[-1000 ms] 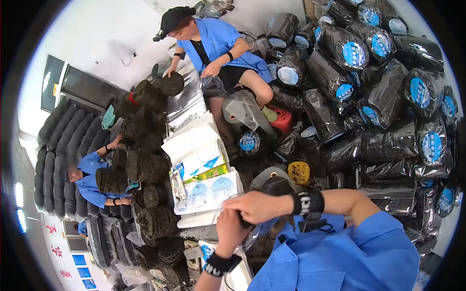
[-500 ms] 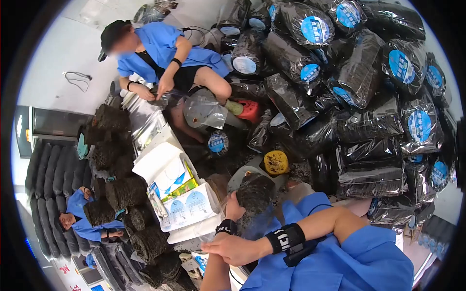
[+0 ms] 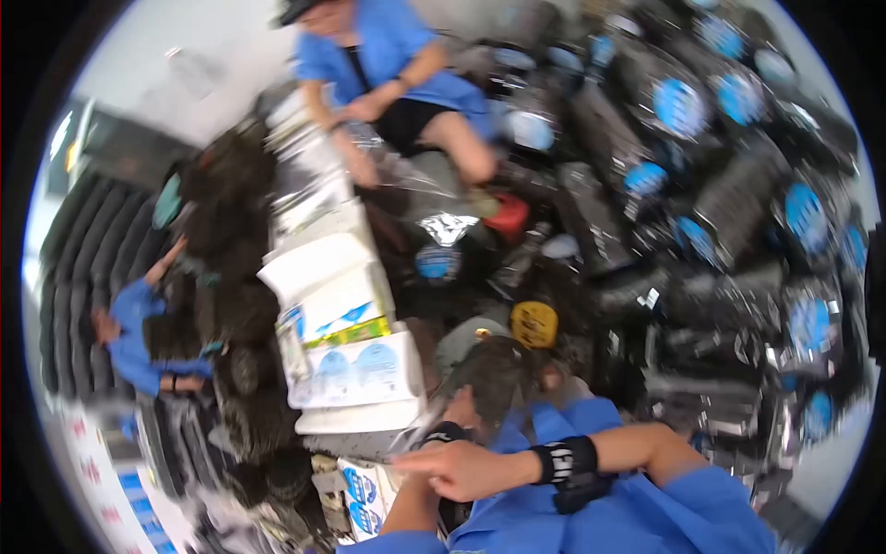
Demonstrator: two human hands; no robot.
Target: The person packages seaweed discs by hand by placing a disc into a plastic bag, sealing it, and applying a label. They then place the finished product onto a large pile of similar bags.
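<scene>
black packs [image 3: 729,198] piled right; label sheets [image 3: 355,369] left; person [image 3: 388,55] seated beyond.

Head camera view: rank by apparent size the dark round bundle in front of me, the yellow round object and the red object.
1. The dark round bundle: clearly largest, though it is nearest the camera.
2-3. The yellow round object and the red object look about alike; blur prevents ranking them.

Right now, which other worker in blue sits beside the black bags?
The person at the top, next to the black bags; the other worker is left, among dark stacks.
</scene>
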